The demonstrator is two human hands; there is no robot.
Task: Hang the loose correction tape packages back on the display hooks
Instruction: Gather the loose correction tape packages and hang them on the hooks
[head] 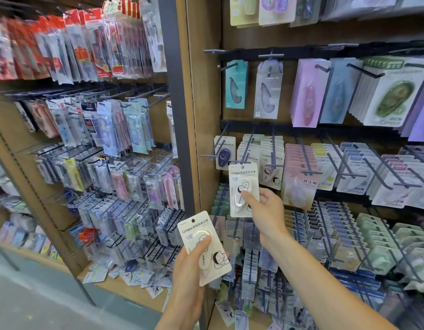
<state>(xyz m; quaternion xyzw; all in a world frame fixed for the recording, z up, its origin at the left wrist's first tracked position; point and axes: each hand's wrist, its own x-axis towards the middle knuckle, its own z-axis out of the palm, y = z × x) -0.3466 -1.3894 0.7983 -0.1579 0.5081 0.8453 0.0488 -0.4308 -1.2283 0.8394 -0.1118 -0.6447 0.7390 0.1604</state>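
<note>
Nearest to me, my left hand [190, 265] grips a cream Campus correction tape package [207, 246], thumb pressed across the clear blister and fingers curled behind the card. That package sits low, tilted with its top leaning left, its punched hole up and clear of any hook. It waits its turn.

Further out, my right hand [265, 210] pinches a second cream Campus package [243, 189] by its lower right part, thumb on the blister front, fingers wrapped behind. This card stands nearly upright, long axis vertical, and its hang hole [242, 167] is at the top, just beside the tip of a dark display hook [241, 161] that carries a stack of matching cream cards [250, 148] behind it. I judge the hole is level with the hook tip or barely on it; I cannot tell whether it has threaded.

So the right hand is the nearer one to the target, and the move turns on pushing the card straight back along the hook's length, away from me and slightly upward, with the hole kept in line.

Beyond, rows of other packaged tapes [349, 167] fill the pegboard.
</note>
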